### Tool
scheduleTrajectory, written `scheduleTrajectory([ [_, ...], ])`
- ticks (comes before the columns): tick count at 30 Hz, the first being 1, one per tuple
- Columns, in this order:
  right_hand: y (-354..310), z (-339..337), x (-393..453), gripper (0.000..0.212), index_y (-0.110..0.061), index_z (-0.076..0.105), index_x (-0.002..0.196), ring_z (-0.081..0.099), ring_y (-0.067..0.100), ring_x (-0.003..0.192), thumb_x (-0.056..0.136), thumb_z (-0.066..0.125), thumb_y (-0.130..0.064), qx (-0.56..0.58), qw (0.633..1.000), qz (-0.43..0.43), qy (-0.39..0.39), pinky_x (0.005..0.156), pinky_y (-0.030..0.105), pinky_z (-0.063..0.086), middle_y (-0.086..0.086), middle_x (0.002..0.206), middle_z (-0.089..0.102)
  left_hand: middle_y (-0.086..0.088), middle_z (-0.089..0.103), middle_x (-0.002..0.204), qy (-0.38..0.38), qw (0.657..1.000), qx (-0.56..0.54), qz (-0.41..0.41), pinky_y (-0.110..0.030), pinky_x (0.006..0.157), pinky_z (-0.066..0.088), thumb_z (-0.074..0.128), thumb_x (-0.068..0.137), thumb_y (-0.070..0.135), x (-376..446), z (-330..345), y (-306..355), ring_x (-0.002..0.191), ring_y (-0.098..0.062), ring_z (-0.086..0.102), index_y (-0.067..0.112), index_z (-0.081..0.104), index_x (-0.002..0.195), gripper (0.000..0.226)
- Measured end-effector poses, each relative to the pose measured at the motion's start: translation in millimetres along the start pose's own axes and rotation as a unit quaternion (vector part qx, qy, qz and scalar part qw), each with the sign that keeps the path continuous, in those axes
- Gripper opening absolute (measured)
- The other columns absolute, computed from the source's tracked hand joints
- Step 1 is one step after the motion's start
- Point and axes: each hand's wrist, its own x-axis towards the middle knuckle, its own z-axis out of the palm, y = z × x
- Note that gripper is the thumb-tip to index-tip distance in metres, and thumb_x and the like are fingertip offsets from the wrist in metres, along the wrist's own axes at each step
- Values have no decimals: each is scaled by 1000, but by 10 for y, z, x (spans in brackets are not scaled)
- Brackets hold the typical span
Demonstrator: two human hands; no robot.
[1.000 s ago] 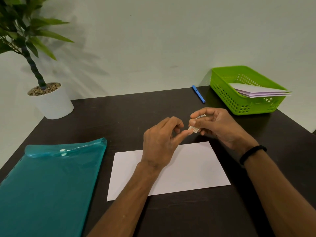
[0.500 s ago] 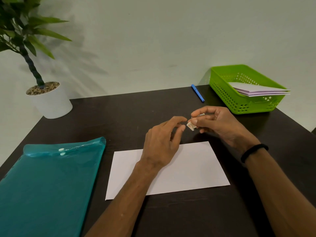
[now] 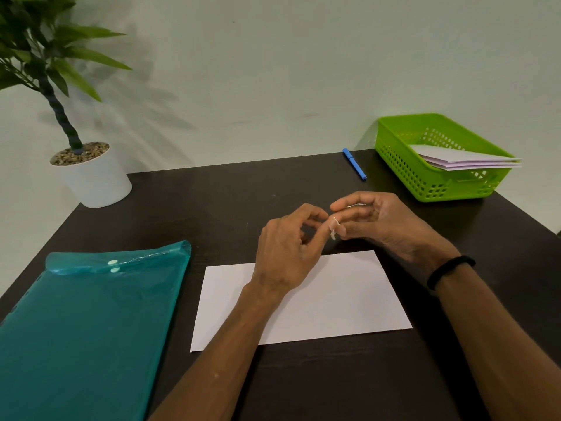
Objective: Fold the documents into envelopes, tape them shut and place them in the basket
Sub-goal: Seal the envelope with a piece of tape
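Tape piece (image 3: pixel 334 227) pinched btwn both hands' fingers (image 3: pixel 326 227), above envelope (image 3: pixel 318 302).

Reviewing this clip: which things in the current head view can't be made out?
- Tape piece: tiny, partly behind fingertips of left hand and right hand; which hand grips it is unclear.
- Envelopes in the basket: count hidden by its wall.
- Teal folder: cut off by frame edge.

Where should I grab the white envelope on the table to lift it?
Pinch the white envelope at its near right corner, coming from the right. It lies flat on the dark table, so slide a fingertip under an edge; the left forearm covers its left half, leaving that corner free.
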Motion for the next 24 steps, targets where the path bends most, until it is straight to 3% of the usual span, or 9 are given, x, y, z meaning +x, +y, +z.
scheduleTrajectory([
  [3, 19, -5, 11, 55, -8, 71, 120, 76, 32, 106, 69, 90, -14, 9, 1000, -3, 0, 94, 49, 59, 16, 108, 79, 8, 77, 97, -8, 1000, -1, -2, -28, 67, 64, 73, 95, 37, 3, -2, -10, 70, -7, 71, 23, 72, 113, 23],
  [9, 45, -21, 39, 60, -10, 69, 126, 75, 35, 106, 70, 88, -5, 36, 999, -2, 5, 92, 47, 61, 18, 110, 78, 10, 76, 95, -32, 999, -16, -7, -29, 63, 64, 75, 95, 27, 7, -5, 1, 65, -6, 71, 24, 68, 120, 26],
  [12, 53, -37, 44, 53, -8, 70, 124, 75, 36, 105, 75, 86, 3, 36, 999, 2, 20, 89, 44, 62, 18, 108, 77, 10, 76, 95, -31, 999, -28, -26, -30, 63, 64, 74, 95, 24, 9, -12, 0, 65, -6, 72, 23, 67, 122, 29],
  [16, 37, -26, 37, 50, -7, 70, 120, 77, 35, 99, 73, 87, -8, 31, 998, 16, 43, 88, 46, 62, 19, 102, 79, 9, 77, 95, -34, 998, -48, -37, -32, 62, 64, 73, 95, 20, 4, -16, 6, 66, -8, 73, 24, 66, 123, 29],
  [24, 18, 13, 31, 34, -8, 72, 116, 78, 28, 96, 84, 84, -6, 8, 997, 16, 73, 89, 42, 61, 15, 97, 80, 8, 78, 95, -62, 995, -54, -52, -35, 63, 65, 69, 97, 21, 3, -4, -12, 68, -11, 73, 25, 67, 121, 25],
])
